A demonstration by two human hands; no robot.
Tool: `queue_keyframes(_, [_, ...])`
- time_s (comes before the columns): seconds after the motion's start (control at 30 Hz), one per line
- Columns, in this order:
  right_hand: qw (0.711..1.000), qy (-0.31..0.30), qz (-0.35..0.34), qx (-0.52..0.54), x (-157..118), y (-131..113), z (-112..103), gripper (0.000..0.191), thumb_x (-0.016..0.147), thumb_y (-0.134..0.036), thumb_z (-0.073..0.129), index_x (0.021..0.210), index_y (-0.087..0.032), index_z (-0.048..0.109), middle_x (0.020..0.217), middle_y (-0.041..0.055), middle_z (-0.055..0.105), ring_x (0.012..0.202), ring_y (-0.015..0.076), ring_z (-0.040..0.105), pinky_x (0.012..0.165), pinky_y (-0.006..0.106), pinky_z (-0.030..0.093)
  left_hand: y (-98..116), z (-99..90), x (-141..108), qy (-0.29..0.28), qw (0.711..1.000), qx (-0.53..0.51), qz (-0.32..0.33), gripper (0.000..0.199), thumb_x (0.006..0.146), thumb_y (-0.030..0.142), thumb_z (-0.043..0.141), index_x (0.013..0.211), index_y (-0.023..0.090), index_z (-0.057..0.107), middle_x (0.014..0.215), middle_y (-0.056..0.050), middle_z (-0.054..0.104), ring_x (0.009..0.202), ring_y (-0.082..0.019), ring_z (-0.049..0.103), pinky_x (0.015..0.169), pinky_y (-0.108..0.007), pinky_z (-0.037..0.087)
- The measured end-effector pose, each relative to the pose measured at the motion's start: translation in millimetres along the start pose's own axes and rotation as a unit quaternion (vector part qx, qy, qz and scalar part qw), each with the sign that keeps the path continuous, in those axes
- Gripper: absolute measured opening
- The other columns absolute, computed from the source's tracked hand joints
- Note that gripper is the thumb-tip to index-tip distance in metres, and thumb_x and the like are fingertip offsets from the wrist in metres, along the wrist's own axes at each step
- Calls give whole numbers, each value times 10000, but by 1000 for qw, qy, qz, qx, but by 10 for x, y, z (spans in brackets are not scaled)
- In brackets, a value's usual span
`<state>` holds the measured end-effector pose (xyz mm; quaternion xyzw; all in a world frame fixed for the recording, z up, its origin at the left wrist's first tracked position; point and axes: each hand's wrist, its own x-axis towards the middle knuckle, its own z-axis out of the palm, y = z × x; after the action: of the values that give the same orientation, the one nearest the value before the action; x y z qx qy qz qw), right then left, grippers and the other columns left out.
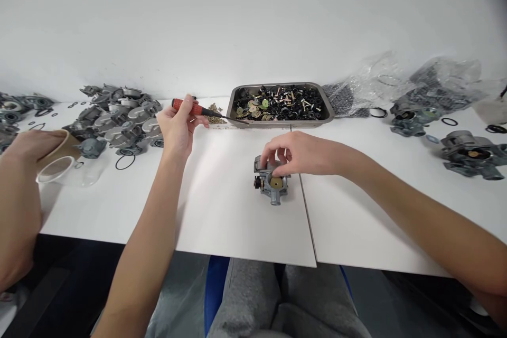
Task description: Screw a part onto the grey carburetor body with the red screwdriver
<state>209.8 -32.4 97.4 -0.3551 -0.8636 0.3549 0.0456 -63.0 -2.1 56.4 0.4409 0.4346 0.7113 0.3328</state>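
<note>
My left hand (178, 124) is closed around the red and black handle of a screwdriver (194, 108). The screwdriver's dark shaft points right, its tip near the front left rim of the metal tray. In front of me on the white table sits a grey metal carburetor (274, 195) with a brass-coloured disc in its round bore and a black and brass fitting on its left side. My right hand (291, 152) grips the carburetor's top from the right, thumb by the bore and fingertips partly hidden. Beyond the screwdriver lies a small pile of brass screws (216, 116).
The metal tray (282, 124) holds black and brass small parts. Grey carburetors (122, 121) crowd the left; others (471, 153) stand right, near plastic bags (376, 82) of parts. Another person's hand (29, 150) reaches into a tan tub (63, 148) beside a clear cup (75, 171).
</note>
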Motion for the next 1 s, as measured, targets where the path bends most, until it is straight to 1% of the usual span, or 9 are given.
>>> queue_keyframes(0.13, [1000,-22,-2,0,24,40,-7,261,740,-251,703,999,-226,718,1057,43,685,798,158,592,654,274,432,4,6,-8,-2,1000,-2,1,343,767,440,720,699,131,587,607,20,570,458,-69,557,451,-213,486])
queue_keyframes(0.3, [996,-68,-61,13,30,177,-191,398,804,-477,678,1139,-263,687,1216,57,641,1013,211,591,785,303,472,28,-10,-6,1,1000,-11,-3,358,753,460,728,705,132,592,630,12,583,472,-70,561,458,-217,491])
queue_keyframes(0.37, [997,-45,-60,25,34,253,-279,419,817,-501,654,1158,-258,680,1230,68,637,1017,217,598,786,315,482,47,-13,-6,0,1000,-21,-4,369,745,465,734,694,130,590,647,5,590,469,-74,560,449,-229,488])
queue_keyframes(0.43, [997,18,-50,56,63,328,-310,402,820,-488,648,1123,-227,687,1161,80,668,968,212,618,770,322,488,69,-4,-14,-1,1000,-30,-6,377,738,469,740,686,128,586,655,0,597,468,-77,559,444,-235,485])
queue_keyframes(0.53, [985,129,-26,110,173,426,-200,375,787,-444,690,1048,-175,691,1011,83,702,859,190,635,741,317,488,92,32,-41,-12,999,-41,-17,382,741,478,736,702,123,599,656,-7,602,469,-83,560,440,-242,484])
queue_keyframes(0.6, [977,166,-5,131,269,477,-59,392,749,-424,733,1033,-156,692,963,78,703,777,165,626,692,299,477,96,65,-68,-23,998,-45,-25,383,745,480,732,716,119,611,658,-12,607,471,-85,562,439,-243,483])
queue_keyframes(0.7, [971,182,7,156,378,513,122,408,722,-424,763,1010,-142,704,945,75,703,705,136,610,638,278,464,84,115,-107,-43,997,-51,-35,373,747,464,734,712,112,616,669,-20,617,473,-86,567,438,-245,485])
queue_keyframes(0.77, [964,192,5,184,406,513,179,395,725,-429,759,976,-127,713,926,83,705,675,127,608,613,272,471,74,139,-128,-55,996,-54,-43,369,749,452,736,709,105,617,667,-26,616,469,-96,573,434,-256,485])
queue_keyframes(1.0, [950,188,-6,249,398,523,181,354,719,-435,751,870,-115,743,785,77,700,620,114,576,546,247,454,70,168,-151,-64,995,-50,-53,390,737,473,744,725,104,615,656,-25,620,467,-94,574,435,-251,494])
